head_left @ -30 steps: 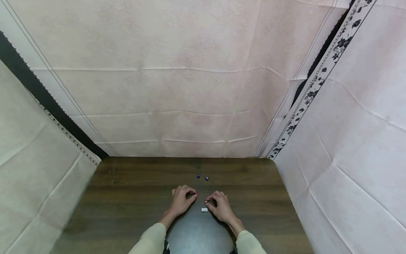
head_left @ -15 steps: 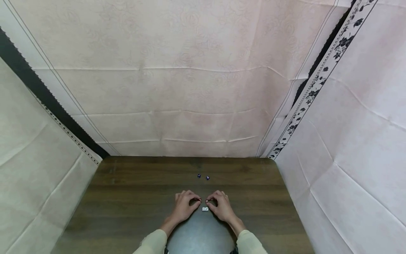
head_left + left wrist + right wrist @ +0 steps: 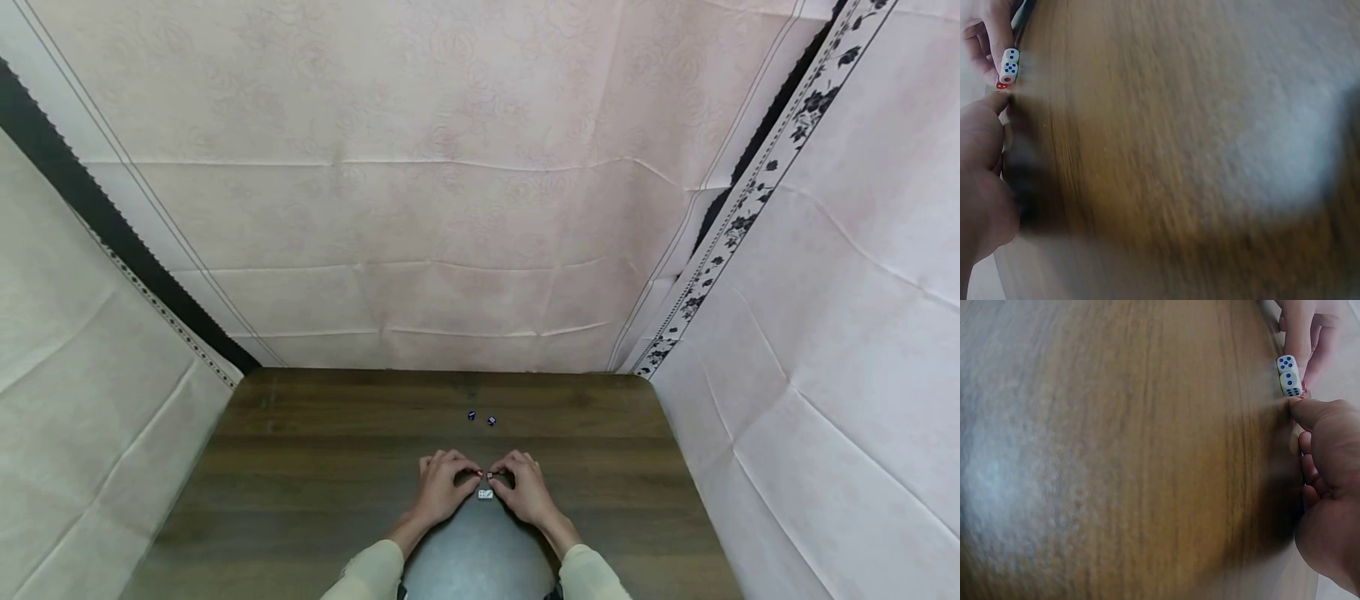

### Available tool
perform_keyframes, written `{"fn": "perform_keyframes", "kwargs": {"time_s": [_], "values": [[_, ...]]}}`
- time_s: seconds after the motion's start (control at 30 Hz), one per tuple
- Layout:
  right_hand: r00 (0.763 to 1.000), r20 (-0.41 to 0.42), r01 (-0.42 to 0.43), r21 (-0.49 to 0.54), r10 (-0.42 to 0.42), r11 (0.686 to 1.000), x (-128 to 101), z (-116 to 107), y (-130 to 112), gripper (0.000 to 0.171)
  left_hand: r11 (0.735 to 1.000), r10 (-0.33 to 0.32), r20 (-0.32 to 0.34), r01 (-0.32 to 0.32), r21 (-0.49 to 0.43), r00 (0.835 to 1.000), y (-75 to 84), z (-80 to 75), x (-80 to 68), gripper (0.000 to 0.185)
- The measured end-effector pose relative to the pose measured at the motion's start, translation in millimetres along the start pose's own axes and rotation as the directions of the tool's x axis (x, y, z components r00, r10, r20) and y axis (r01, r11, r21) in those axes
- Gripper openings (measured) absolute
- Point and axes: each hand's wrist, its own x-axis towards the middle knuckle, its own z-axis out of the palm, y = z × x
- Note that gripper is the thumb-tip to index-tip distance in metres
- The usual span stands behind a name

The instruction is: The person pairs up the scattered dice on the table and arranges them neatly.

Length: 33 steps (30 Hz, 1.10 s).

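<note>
Pale cloth walls surround the dark wooden table [image 3: 315, 467] we work at. Our left hand [image 3: 442, 487] and right hand [image 3: 525, 492] meet fingertip to fingertip, each pinching a small red-marked die [image 3: 485, 475]. White dice [image 3: 484, 494] lie just below, between our thumbs; two blue dice [image 3: 481, 418] sit farther off.
</note>
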Motion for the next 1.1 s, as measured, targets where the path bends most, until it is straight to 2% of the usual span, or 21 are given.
{"fn": "perform_keyframes", "kwargs": {"time_s": [0.7,1.1], "values": [[1.000,-0.017,0.012,-0.003,-0.012,1.000,-0.3,0.2,1.2,0.008,0.999,0.040,-0.002,-0.040,-0.018,0.999,-0.1,4.1,1.6,0.011],[1.000,-0.008,0.008,-0.008,-0.008,1.000,0.0,2.8,4.6,0.009,0.999,0.027,0.022,-0.026,-0.035,0.999,1.7,1.0,0.5,0.013]]}}
